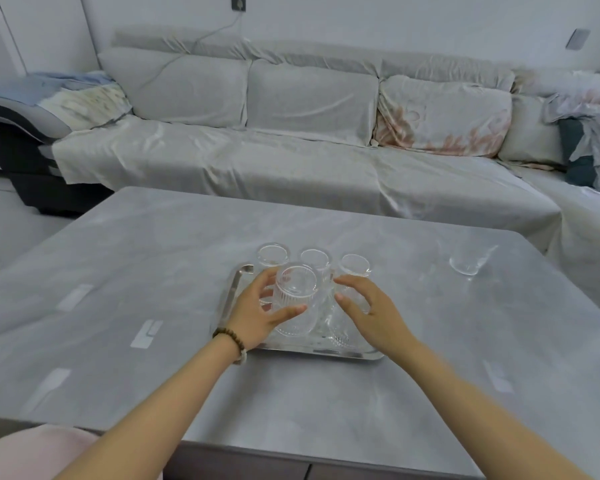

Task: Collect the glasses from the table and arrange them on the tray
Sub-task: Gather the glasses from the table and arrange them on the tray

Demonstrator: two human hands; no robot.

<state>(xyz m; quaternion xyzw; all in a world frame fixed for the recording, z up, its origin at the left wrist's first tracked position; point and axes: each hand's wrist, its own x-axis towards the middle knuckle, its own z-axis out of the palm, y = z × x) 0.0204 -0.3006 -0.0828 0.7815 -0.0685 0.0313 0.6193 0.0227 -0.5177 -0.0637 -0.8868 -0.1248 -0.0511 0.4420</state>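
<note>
A shiny metal tray (234,292) lies in the middle of the grey table (153,265). Three clear glasses stand along its far side: left (272,255), middle (314,259), right (355,265). My left hand (257,311) is wrapped around a ribbed clear glass (297,296) at the tray's near left. My right hand (371,311) hovers over the tray's near right with fingers spread, above another clear glass (338,327) that it partly hides. One more clear glass (466,261) stands alone on the table at the far right.
A long sofa (291,161) draped in light cloth runs behind the table, with cushions and piled fabric (589,109) at the right. A pink cushion (39,452) shows at the near left edge.
</note>
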